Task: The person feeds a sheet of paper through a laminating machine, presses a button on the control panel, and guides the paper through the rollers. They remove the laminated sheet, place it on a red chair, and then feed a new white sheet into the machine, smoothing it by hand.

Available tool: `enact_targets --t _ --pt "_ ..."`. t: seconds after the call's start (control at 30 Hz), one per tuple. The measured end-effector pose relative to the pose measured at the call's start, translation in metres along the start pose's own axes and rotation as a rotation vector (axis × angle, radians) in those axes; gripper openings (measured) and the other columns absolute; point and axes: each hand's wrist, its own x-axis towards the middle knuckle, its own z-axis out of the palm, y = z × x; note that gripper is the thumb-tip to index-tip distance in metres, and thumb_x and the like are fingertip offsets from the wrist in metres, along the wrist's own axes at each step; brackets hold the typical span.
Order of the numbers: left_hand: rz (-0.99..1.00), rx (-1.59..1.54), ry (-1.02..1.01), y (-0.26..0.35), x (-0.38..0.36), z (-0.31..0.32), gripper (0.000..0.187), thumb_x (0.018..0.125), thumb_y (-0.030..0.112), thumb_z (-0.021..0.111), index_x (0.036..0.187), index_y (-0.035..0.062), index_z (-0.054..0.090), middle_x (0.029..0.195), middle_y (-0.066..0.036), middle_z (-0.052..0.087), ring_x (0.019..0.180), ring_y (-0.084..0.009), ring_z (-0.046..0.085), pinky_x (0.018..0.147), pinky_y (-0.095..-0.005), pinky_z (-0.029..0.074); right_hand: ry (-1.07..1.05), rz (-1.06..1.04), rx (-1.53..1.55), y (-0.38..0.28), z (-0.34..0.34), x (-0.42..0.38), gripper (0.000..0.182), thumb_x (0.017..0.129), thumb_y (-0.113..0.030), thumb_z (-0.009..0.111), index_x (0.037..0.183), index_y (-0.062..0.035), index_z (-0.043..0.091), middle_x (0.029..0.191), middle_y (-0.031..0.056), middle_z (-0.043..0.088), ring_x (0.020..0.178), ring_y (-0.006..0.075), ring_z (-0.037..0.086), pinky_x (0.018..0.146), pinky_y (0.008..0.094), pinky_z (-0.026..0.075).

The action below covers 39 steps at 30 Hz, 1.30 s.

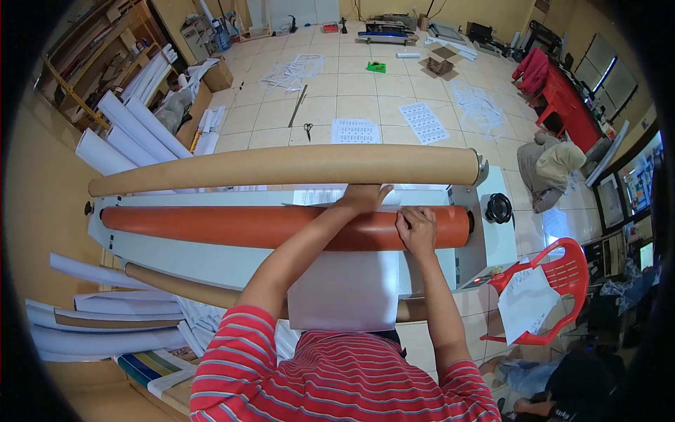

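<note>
A long orange roller point(211, 226) lies across a pale grey machine point(162, 253), with a brown cardboard-coloured roll point(295, 165) parallel beyond it. My left hand point(364, 198) reaches over the orange roller to the gap beneath the brown roll; its thumb sticks out and the other fingers are mostly hidden. My right hand point(417, 231) presses on the orange roller's right part, fingers curled over it. A white sheet point(343, 292) hangs on the near side, against my body. Behind the roller a printed sheet point(316, 196) shows partly, near my left hand.
A black round handwheel point(498, 208) sits at the machine's right end. A red plastic chair point(573, 281) holding papers stands at right. People sit at right and lower right. Paper rolls point(133, 130) lean at left. Scissors point(308, 131) and printed sheets point(355, 131) lie on the tiles.
</note>
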Motion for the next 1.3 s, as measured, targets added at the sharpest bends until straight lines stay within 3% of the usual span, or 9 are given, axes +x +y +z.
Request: enact_targets --t 0.07,0.17,0.33,0.6,0.8,0.93,1.13,1.23,1.3 --pt "-0.076 0.286 0.054 0.015 -0.034 -0.014 0.042 0.093 0.037 0.055 0.121 0.0058 0.060 0.124 -0.017 0.058 0.119 -0.0354 0.050 0.104 -0.0472 0.036 -0.007 0.014 -0.006 -0.001 0.000 0.000 0.010 0.077 -0.013 0.069 0.084 -0.0069 0.071 0.089 0.0045 0.071 0.086 0.0254 0.061 0.081 0.0385 0.045" --pt "-0.062 0.267 0.116 0.033 -0.080 -0.038 0.046 0.093 0.036 0.055 0.122 0.0015 0.059 0.130 -0.016 0.055 0.126 -0.0323 0.047 0.108 -0.0491 0.031 -0.014 0.023 -0.013 -0.004 -0.002 0.002 0.009 0.077 -0.013 0.069 0.084 -0.0066 0.071 0.089 0.0045 0.071 0.086 0.0248 0.061 0.081 0.0383 0.045" --pt "-0.042 0.381 0.171 0.026 -0.119 -0.025 0.047 0.089 0.036 0.058 0.119 -0.0002 0.060 0.134 -0.017 0.050 0.130 -0.0336 0.042 0.107 -0.0502 0.032 -0.024 0.015 -0.004 -0.002 0.001 0.001 0.009 0.077 -0.011 0.069 0.083 -0.0065 0.071 0.088 0.0045 0.071 0.086 0.0243 0.061 0.081 0.0380 0.045" --pt "-0.125 0.428 0.350 0.033 -0.132 -0.008 0.047 0.082 0.037 0.068 0.115 0.0039 0.063 0.123 -0.017 0.054 0.119 -0.0311 0.048 0.093 -0.0465 0.038 -0.048 0.009 -0.011 -0.007 -0.002 0.003 0.010 0.079 -0.011 0.069 0.085 -0.0040 0.072 0.091 0.0064 0.071 0.087 0.0259 0.061 0.081 0.0378 0.045" --pt "-0.086 0.389 0.472 0.024 -0.133 0.001 0.044 0.083 0.036 0.067 0.114 0.0045 0.063 0.114 -0.010 0.060 0.113 -0.0238 0.053 0.092 -0.0425 0.037 -0.127 0.023 0.032 -0.001 -0.004 0.003 0.011 0.079 -0.013 0.071 0.085 -0.0038 0.074 0.094 0.0070 0.071 0.087 0.0264 0.060 0.083 0.0372 0.046" --pt "-0.153 0.394 0.438 0.025 -0.134 0.003 0.043 0.085 0.037 0.064 0.114 0.0049 0.063 0.115 -0.008 0.061 0.112 -0.0207 0.053 0.093 -0.0408 0.036 -0.182 0.007 0.004 -0.005 -0.008 0.009 0.014 0.079 -0.013 0.072 0.089 -0.0039 0.074 0.095 0.0070 0.071 0.088 0.0263 0.060 0.083 0.0373 0.047" --pt "-0.136 0.388 0.472 0.025 -0.134 -0.002 0.038 0.085 0.035 0.061 0.111 0.0065 0.064 0.114 -0.007 0.061 0.108 -0.0210 0.054 0.090 -0.0398 0.036 -0.218 -0.205 0.087 -0.075 0.013 0.057 0.019 0.079 -0.015 0.071 0.094 -0.0037 0.073 0.094 0.0089 0.071 0.087 0.0285 0.062 0.082 0.0379 0.049" --pt "-0.132 0.379 0.466 0.024 -0.134 -0.001 0.032 0.084 0.033 0.062 0.104 0.0090 0.065 0.107 -0.007 0.061 0.103 -0.0216 0.055 0.087 -0.0396 0.037 -0.446 -0.243 0.201 -0.093 0.045 0.087 0.020 0.079 -0.017 0.071 0.094 -0.0043 0.073 0.096 0.0100 0.071 0.090 0.0301 0.063 0.084 0.0387 0.049" --pt "-0.128 0.336 0.489 0.024 -0.134 0.000 0.025 0.083 0.033 0.062 0.097 0.0115 0.064 0.100 -0.007 0.059 0.098 -0.0223 0.055 0.085 -0.0396 0.037 -0.712 -0.184 0.310 -0.091 0.075 0.094 0.020 0.079 -0.020 0.070 0.094 -0.0054 0.073 0.099 0.0115 0.071 0.093 0.0310 0.064 0.087 0.0388 0.049"
